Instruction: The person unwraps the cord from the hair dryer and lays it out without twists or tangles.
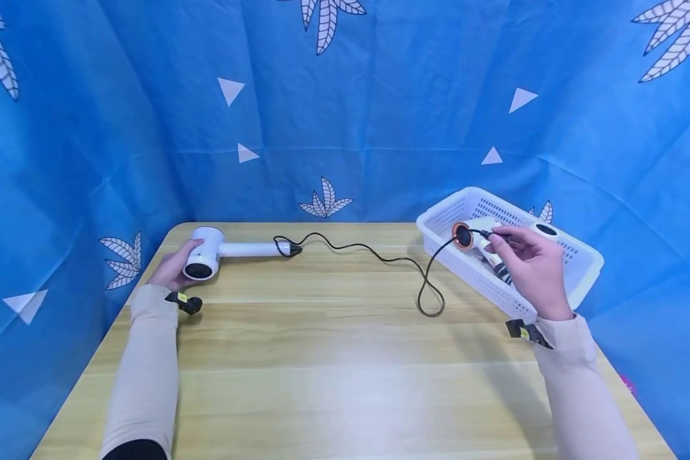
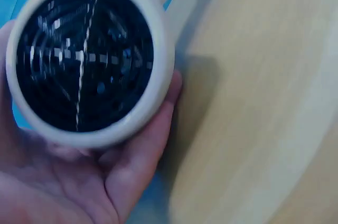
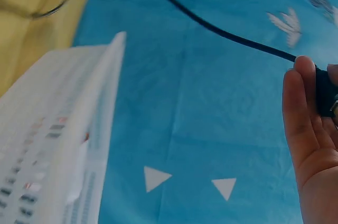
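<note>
At the table's far left lies a white hair dryer (image 1: 208,241), its handle pointing right. My left hand (image 1: 174,267) grips its head, fingers and thumb around the barrel. Close up in the left wrist view, the dryer's round dark end (image 2: 87,57) faces the camera. From the handle's tip a black cord (image 1: 368,246) runs loosely across the table, loops, and rises to my right hand (image 1: 536,267). That hand pinches the cord's black plug (image 3: 324,93) above a white basket (image 1: 466,271). The plug's prongs are not clearly visible.
Inside the basket lies another white hair dryer with a copper-coloured ring (image 1: 462,236), partly hidden by my right hand. A white thing with a dark round end (image 1: 545,229) sits at the basket's far side. A blue patterned curtain (image 1: 368,115) surrounds the wooden table (image 1: 322,332).
</note>
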The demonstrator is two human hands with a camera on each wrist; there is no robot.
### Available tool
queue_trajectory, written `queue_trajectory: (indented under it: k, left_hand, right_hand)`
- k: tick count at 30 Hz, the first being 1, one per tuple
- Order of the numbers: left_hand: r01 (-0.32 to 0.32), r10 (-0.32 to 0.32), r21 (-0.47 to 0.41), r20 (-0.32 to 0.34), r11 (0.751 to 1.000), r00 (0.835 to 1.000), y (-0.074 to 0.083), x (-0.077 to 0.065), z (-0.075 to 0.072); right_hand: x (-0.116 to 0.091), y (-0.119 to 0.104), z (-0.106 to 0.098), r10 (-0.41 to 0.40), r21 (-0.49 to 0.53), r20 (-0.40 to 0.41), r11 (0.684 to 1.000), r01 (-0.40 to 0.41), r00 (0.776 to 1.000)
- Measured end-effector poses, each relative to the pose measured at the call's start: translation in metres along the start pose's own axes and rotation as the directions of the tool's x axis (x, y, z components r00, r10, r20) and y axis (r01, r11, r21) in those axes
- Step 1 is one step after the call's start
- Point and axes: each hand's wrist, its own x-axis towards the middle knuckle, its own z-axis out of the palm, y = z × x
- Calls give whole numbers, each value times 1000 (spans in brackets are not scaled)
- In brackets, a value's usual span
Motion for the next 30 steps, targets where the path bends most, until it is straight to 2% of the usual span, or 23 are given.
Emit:
queue_trajectory:
  k: [3, 5, 8, 10, 12, 15, 20, 23, 25, 30]
  left_hand:
    - [-2, 15, 133, -96, 991, 995, 1, 3, -6]
    - [12, 21, 227, -140, 974, 990, 3, 4, -8]
    - [23, 26, 327, -145, 945, 989, 4, 6, -8]
    - [27, 31, 359, -156, 933, 987, 5, 7, -8]
    - [21, 47, 376, -171, 926, 984, 5, 8, -9]
    - [30, 61, 404, -210, 914, 976, 4, 6, -12]
    - [54, 78, 467, -259, 883, 963, 2, 5, -15]
    - [46, 118, 502, -290, 863, 950, 2, 7, -15]
    - [39, 146, 522, -308, 852, 940, 3, 10, -15]
    - [63, 150, 536, -343, 842, 927, 6, 13, -18]
  right_hand:
    - [-10, 8, 4, -41, -157, 50, 986, 48, 998]
    - [-17, 11, 5, -87, -237, 97, 966, 108, 992]
    - [-31, 13, 7, -131, -304, 205, 933, 191, 970]
    - [-39, 13, 9, -129, -314, 308, 921, 229, 942]
    - [-47, 13, 11, -87, -327, 414, 915, 237, 906]
    - [-57, 14, 12, 14, -384, 542, 894, 232, 840]
    - [-69, 20, 2, 203, -531, 621, 820, 215, 757]
    - [-74, 27, -6, 281, -577, 626, 795, 189, 727]
    - [-76, 31, -11, 308, -587, 631, 789, 179, 713]
    - [-79, 41, -16, 378, -615, 619, 779, 126, 688]
